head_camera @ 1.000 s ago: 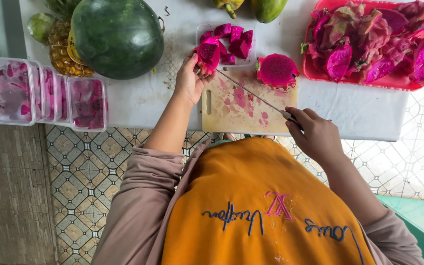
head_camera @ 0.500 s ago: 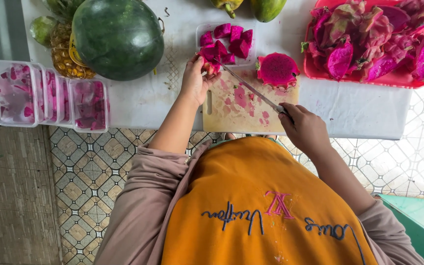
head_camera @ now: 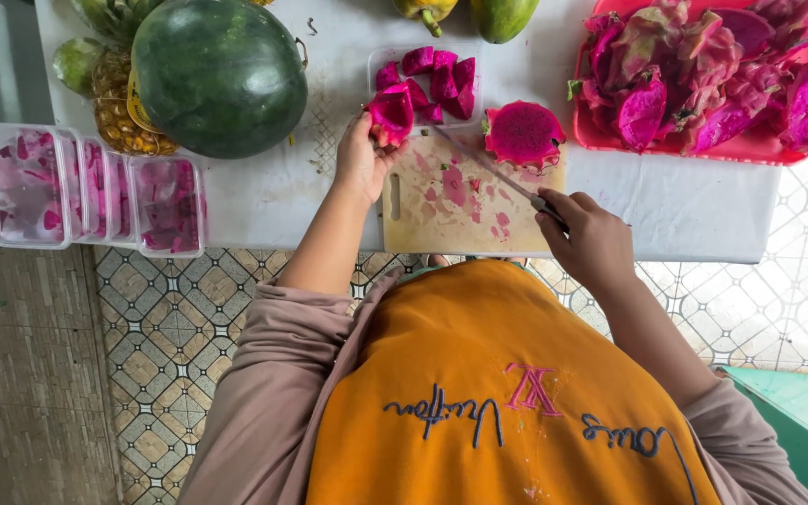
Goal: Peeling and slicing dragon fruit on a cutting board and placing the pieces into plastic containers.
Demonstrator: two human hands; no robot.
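Two hands work: left hand grips a dragon fruit piece over the cutting board's far-left corner; right hand clasps the knife. Best kept blade-down, clear of fingers.

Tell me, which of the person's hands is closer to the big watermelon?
Left. The left hand, holding a dragon fruit piece, sits just right of the watermelon; the right hand, gripping the knife, is farther off across the cutting board.

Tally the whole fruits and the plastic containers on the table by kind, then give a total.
Watermelon: 1
Pineapple: 1
Green mangoes: 2, both cut off by the top edge
Clear plastic boxes: 4, three at the left and one by the cutting board
Red tray: 1
Total: 9
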